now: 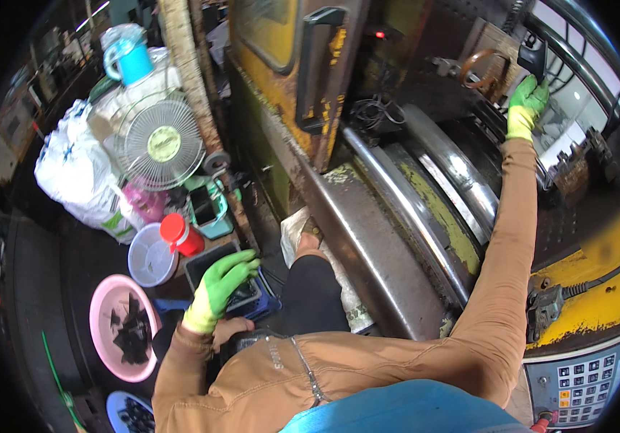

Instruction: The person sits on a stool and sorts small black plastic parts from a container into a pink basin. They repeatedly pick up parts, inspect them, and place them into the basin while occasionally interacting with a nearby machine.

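Note:
My right hand (528, 105), in a green and yellow glove, is stretched far out to the upper right into the machine. Its fingers are closed at the lower end of a small black part (532, 55), below a dark bar. My left hand (223, 285), gloved alike, hovers over a dark tray (196, 268) beside my knee. The fingers of that hand point right, slightly apart, with nothing visible in them. Bright metal tie bars (461, 173) of the machine run under my right forearm.
A yellow machine door (270, 36) stands ahead. At left are a pink basin (95, 325) of black pieces, a blue basin (113, 415), a clear bowl (137, 263), a red jug (188, 242) and a fan (163, 144). A button panel (584, 390) is at lower right.

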Available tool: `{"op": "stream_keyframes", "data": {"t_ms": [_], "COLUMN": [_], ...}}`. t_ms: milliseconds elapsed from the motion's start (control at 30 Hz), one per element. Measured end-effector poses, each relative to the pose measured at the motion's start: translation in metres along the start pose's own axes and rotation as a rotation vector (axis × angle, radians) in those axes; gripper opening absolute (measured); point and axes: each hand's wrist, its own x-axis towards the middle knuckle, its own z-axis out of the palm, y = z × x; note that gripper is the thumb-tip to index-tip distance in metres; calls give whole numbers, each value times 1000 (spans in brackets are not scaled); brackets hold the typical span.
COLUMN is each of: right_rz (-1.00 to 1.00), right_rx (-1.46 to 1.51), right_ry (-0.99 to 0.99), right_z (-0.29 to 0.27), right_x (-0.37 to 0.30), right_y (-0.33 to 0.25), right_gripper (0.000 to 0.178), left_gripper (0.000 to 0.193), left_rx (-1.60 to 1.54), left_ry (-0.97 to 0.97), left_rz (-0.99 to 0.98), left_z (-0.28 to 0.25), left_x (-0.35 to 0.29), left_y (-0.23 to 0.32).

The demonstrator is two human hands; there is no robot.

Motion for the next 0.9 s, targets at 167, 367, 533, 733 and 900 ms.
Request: {"op": "stream_keyframes", "data": {"t_ms": [167, 367, 533, 733, 900], "right_rz": [-708, -1154, -1019, 168, 902], "right_rx": [189, 279, 588, 554, 963], "right_ry": [-309, -560, -662, -485, -964], "right_z": [-34, -65, -62, 37, 119], "right_x": [-13, -104, -167, -184, -228], "right_y": [-190, -380, -437, -351, -287], "right_gripper": [36, 41, 46, 52, 41], "left_gripper": [47, 46, 15, 38, 13], "left_rx": [-272, -972, -1010, 1153, 873], "left_ry": [-48, 224, 565, 964, 1065], "left_rz": [33, 99, 186, 201, -503], "left_z": [11, 9, -37, -124, -172], "left_x": [27, 34, -15, -202, -333], "left_y": [50, 86, 48, -80, -215]}}
